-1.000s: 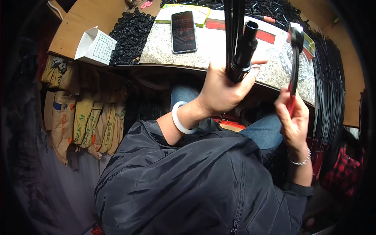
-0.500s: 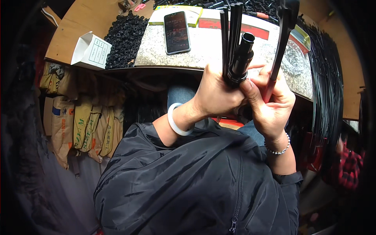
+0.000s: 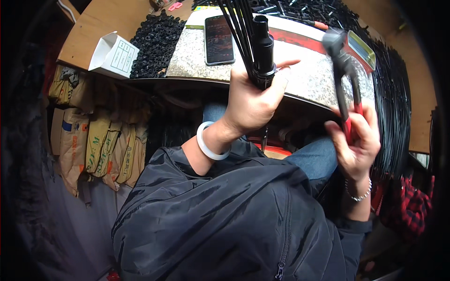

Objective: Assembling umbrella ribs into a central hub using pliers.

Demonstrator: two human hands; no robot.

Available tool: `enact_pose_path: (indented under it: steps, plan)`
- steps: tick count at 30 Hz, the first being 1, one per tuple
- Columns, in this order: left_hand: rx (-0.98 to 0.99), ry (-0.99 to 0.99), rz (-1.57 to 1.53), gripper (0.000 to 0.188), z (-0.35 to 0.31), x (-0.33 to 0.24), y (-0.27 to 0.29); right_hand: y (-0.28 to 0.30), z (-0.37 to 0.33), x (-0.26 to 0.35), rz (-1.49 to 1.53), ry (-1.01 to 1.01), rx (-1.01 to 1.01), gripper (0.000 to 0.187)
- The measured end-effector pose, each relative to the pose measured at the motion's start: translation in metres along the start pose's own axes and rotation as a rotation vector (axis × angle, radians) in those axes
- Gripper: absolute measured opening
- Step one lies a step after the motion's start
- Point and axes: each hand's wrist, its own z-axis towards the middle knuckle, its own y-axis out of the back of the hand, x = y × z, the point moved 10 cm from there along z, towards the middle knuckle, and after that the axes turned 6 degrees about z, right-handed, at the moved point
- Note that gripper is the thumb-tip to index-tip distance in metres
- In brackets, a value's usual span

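My left hand [image 3: 251,105] is closed round the lower end of a black stepped tube [image 3: 263,51], held upright above the near edge of the table. A fan of thin black rods [image 3: 238,28] rises from the same grip, leaning left beside the tube. My right hand [image 3: 358,143] grips red-handled pliers [image 3: 342,70] well to the right of the tube. Their dark head points up and is smeared by motion. The tube's bottom end is hidden inside my left hand.
A phone [image 3: 219,44] lies on the speckled board [image 3: 300,75]. Left of it are a heap of small black parts [image 3: 157,44] and a white box [image 3: 114,55]. A shallow tin [image 3: 362,50] and long black rods [image 3: 391,98] lie right. Sacks [image 3: 75,140] stand below; red-black checked cloth [image 3: 412,206] shows right.
The pliers and my right hand have pulled away from the tube, to the right. My left hand has shifted slightly left, with the tube and rods tilting left.
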Motion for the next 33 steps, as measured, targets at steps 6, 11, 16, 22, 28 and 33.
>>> enact_pose_path:
  steps: [6,11,16,22,28,33]
  plan:
    - [-0.012,-0.010,0.055,0.022,0.002,-0.001,0.004,0.006,0.007,0.033,-0.519,0.168,0.123,0.032]
    - [0.008,-0.036,0.051,0.021,0.004,-0.005,-0.001,0.007,0.008,0.050,-0.702,0.339,0.119,0.027]
    - [0.012,-0.023,0.006,0.022,0.002,-0.001,-0.003,0.000,0.004,0.055,-0.805,0.414,0.154,0.021]
    - [0.062,-0.116,0.086,0.024,-0.001,-0.015,-0.007,-0.006,-0.008,0.025,-0.454,0.157,0.419,0.031]
    - [0.149,-0.288,0.012,0.031,-0.005,-0.026,-0.022,-0.069,-0.092,-0.025,0.926,-0.810,0.931,0.053]
    - [0.114,-0.209,0.027,0.021,-0.007,-0.017,-0.015,-0.037,-0.049,-0.030,0.226,-0.535,0.516,0.068]
